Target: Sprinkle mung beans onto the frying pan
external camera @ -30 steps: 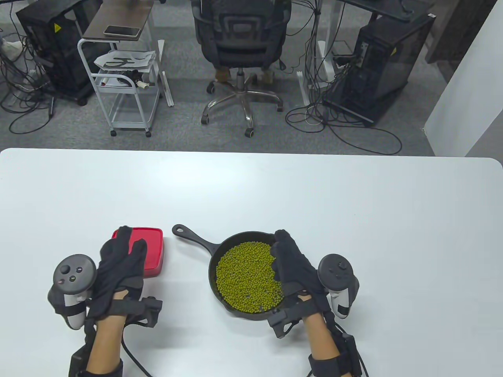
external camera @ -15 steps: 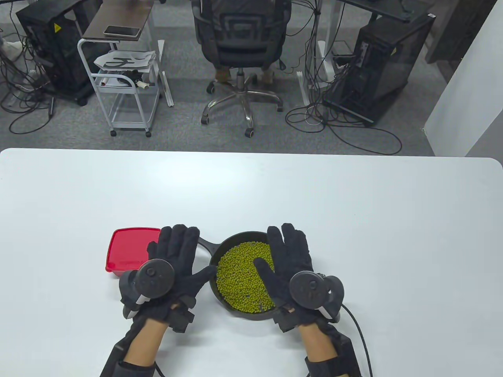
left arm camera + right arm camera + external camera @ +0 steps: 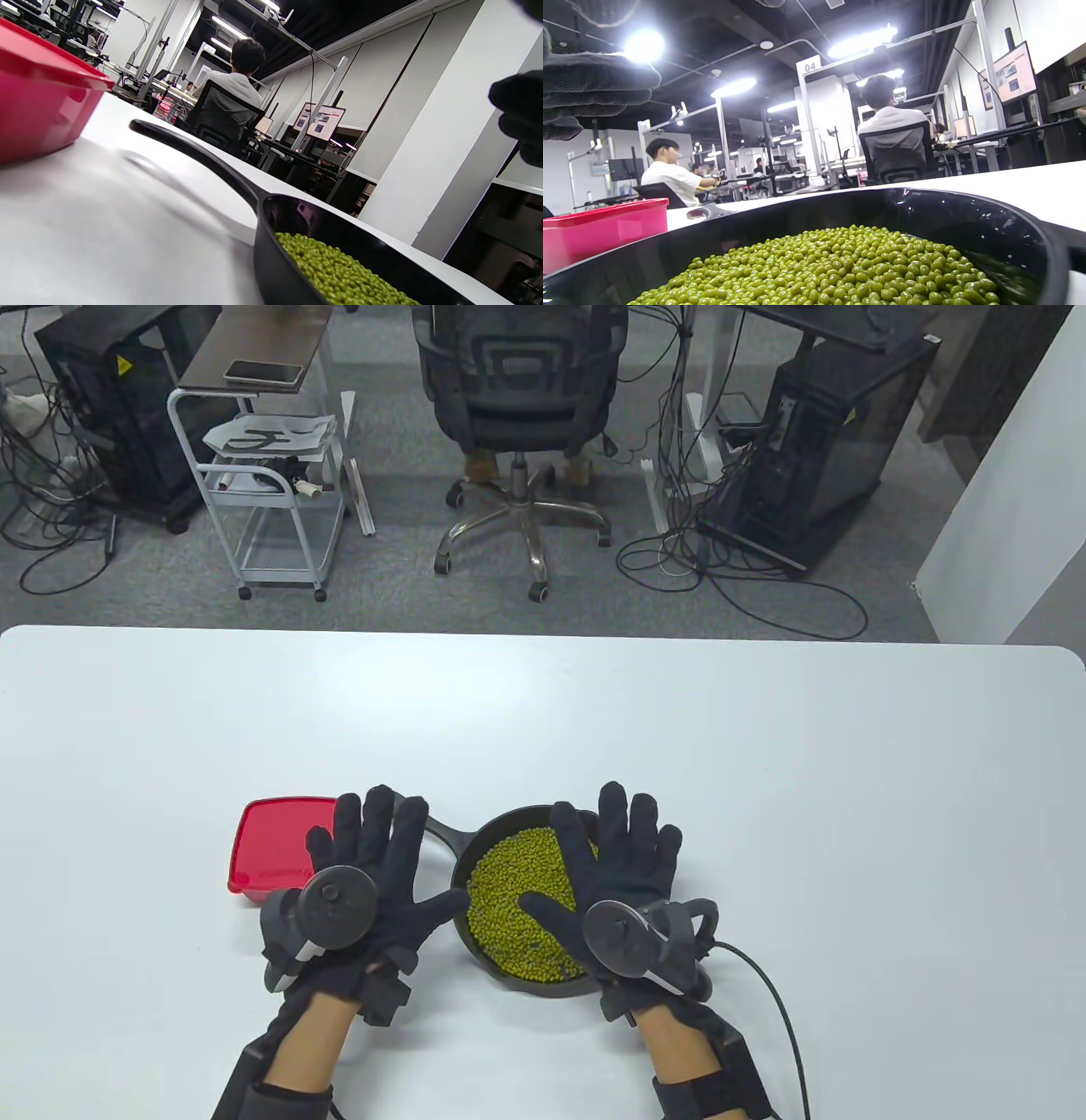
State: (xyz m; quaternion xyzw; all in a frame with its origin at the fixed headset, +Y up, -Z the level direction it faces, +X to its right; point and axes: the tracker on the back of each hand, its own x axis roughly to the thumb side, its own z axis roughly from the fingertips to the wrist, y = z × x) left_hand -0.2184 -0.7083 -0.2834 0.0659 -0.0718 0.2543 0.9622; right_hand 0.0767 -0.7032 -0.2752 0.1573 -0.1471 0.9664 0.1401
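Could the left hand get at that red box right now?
Probably yes. The left hand is spread flat and holds nothing, right beside the red box, whose lid is shut. Nothing lies between them; the pan handle is on the hand's other side.

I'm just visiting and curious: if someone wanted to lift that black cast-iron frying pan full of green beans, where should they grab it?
Probably by its long handle, which juts from the black cast-iron frying pan toward the red lidded plastic box. Come from the pan's left, where the left hand already hovers. The green mung beans fill the bowl, so lift it level.
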